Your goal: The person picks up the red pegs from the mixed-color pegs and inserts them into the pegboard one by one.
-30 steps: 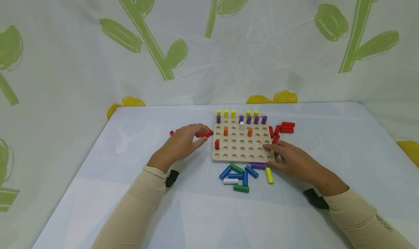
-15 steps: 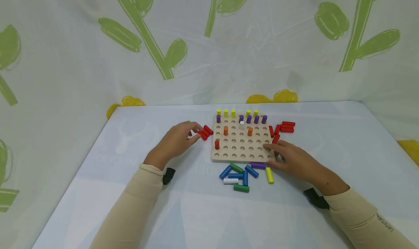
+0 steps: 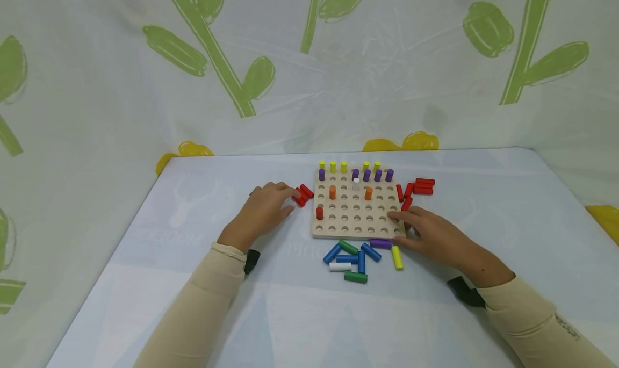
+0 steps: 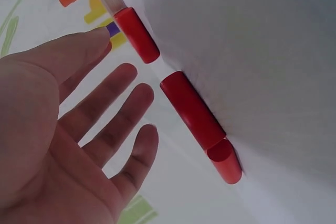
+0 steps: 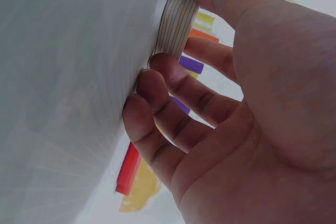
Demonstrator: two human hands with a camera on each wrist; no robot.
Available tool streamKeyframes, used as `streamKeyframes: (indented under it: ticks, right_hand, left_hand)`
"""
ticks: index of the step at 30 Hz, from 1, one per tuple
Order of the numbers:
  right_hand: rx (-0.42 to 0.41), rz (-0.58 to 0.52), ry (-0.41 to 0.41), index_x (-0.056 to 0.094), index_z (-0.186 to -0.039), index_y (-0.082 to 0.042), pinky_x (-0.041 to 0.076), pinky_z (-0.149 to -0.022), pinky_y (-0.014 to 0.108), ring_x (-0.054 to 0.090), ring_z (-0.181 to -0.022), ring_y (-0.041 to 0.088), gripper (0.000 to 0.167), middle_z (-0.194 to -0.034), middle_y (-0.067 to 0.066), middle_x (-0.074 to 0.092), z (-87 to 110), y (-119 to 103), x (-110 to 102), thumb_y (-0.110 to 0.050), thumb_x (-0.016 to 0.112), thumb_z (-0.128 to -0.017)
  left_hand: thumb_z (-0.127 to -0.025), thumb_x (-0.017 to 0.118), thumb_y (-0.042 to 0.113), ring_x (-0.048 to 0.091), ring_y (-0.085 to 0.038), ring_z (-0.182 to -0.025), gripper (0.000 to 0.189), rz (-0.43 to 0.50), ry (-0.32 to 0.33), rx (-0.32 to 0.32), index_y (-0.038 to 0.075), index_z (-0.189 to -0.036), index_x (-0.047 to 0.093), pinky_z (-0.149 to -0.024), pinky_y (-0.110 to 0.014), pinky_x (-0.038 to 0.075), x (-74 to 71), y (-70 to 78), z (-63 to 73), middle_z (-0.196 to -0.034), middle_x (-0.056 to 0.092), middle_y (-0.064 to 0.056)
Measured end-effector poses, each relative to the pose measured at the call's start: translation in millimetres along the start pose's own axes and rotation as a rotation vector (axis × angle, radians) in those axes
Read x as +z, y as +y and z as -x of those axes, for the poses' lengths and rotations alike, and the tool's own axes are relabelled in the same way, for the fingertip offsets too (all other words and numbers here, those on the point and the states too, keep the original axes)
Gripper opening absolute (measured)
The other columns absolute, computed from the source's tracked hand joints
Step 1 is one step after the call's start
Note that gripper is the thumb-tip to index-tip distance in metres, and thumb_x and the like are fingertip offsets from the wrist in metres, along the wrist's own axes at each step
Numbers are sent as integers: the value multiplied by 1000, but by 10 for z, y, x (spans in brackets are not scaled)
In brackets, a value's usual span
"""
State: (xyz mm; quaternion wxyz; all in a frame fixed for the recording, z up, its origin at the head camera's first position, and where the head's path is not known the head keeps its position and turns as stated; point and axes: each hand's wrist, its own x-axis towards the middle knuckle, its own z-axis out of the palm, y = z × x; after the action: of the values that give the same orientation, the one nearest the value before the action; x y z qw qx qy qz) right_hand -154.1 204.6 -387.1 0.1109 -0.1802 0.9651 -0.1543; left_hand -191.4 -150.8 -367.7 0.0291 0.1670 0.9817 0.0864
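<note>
A wooden pegboard (image 3: pixel 346 230) lies on the table with yellow, purple, orange, white and red pegs standing in some holes. At its left side, my left hand (image 3: pixel 261 209) reaches over loose red pegs (image 3: pixel 307 191), index fingertip right at one. In the left wrist view, the fingers are spread and slightly bent beside a red peg (image 4: pixel 191 111), with nothing in the palm. My right hand (image 3: pixel 432 236) holds the board's near right corner. Its thumb is at the near edge, the index finger on top, and other fingers at the side edge (image 5: pixel 176 19).
Several red pegs (image 3: pixel 423 191) lie right of the board. In front of it are loose blue pegs (image 3: pixel 361 261), green pegs (image 3: pixel 355 277), a white peg (image 3: pixel 340 267), a purple peg (image 3: pixel 380 243) and a yellow peg (image 3: pixel 397 258). A leaf-patterned curtain (image 3: pixel 319 105) stands behind the table.
My left hand drew back left from the red pegs beside the board, then came forward over them again. The right hand has stayed at the board's corner.
</note>
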Motion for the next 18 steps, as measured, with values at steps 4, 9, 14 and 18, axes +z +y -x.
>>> streamKeyframes:
  ticks: [4,9,14,18]
  right_hand:
    - [-1,2,4,54,-145,-18,59,-86,46,57,-95,22,65,-114,11,61,-3,1,5,-37,78,-86]
    - [-4,2,5,54,-144,-18,59,-87,47,57,-95,22,65,-113,11,61,-7,0,6,-37,78,-86]
    - [-1,0,3,54,-144,-18,58,-88,48,57,-96,23,65,-114,11,61,-3,-3,1,-37,78,-86]
    - [2,0,-1,54,-145,-18,58,-88,49,58,-97,24,65,-117,13,61,-4,-5,-2,-37,77,-87]
  left_hand:
    - [-92,73,25,58,-28,-122,40,2,-14,13,24,-131,66,-102,-50,50,20,-6,9,-135,64,-4]
    - [-93,73,26,59,-28,-123,41,-4,-21,18,25,-133,65,-104,-48,50,55,-20,11,-137,63,-3]
    - [-93,72,26,58,-28,-125,40,-7,-31,20,25,-133,66,-104,-48,50,57,-5,11,-138,62,-3]
    - [-93,72,26,57,-29,-126,38,-17,-31,12,25,-131,67,-105,-49,49,44,13,17,-136,63,-4]
